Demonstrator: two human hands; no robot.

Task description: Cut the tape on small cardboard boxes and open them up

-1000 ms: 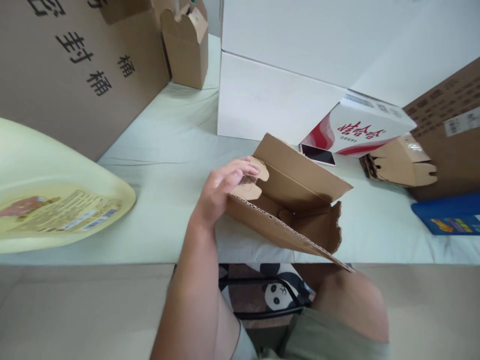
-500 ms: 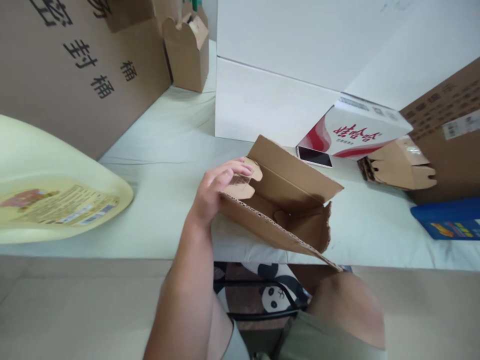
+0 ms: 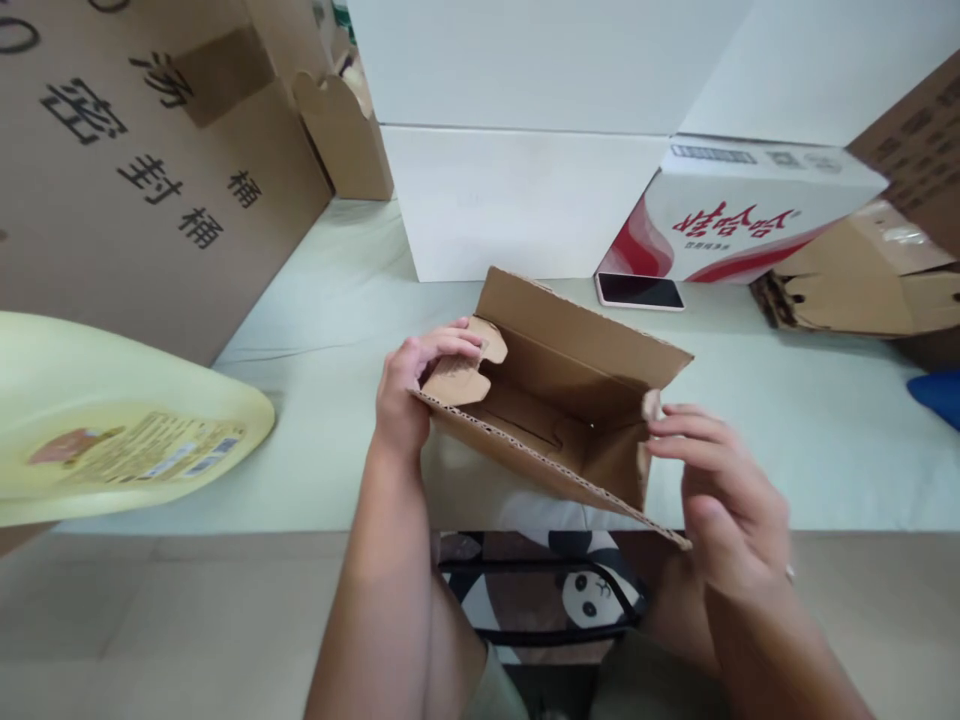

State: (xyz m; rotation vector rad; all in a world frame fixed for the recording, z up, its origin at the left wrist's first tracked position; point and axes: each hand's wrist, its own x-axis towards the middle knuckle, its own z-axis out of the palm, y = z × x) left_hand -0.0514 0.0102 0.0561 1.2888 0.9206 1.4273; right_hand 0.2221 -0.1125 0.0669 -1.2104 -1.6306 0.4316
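Newly brought in since half a second ago is the right hand (image 3: 731,485), now set against the right end of a small brown box (image 3: 517,455). At far left a pale yellow jug (image 3: 75,375) is seen, its label (image 3: 135,445) printed too finely to be read. Behind it a large carton (image 3: 150,270) is lettered in black: 密封桶 can be read on one line, while on another 汤 and 桶 are parted by brown tape (image 3: 225,75). Further right, a scallop-edged carton (image 3: 341,130) is partly hidden by white boxes (image 3: 517,200). The left end of the brown box is gripped by the left hand (image 3: 420,385), whose fingers are curled over a notched flap (image 3: 457,380). Near the front edge of the pale green cloth (image 3: 322,320) the box is stood at a slant, its mouth upward, its long flaps spread, its corrugated edge ragged. Beyond it a phone (image 3: 641,292) is laid face up. The right hand is held half spread, fingertips touching the small end flap (image 3: 651,405), thumb apart. Behind, a white-and-red box (image 3: 750,220) is marked in red script, seemingly 娃哈哈 upside down. Folded cardboard (image 3: 840,280) is placed beside it; at the right edge, a blue object (image 3: 937,395) is cut off.
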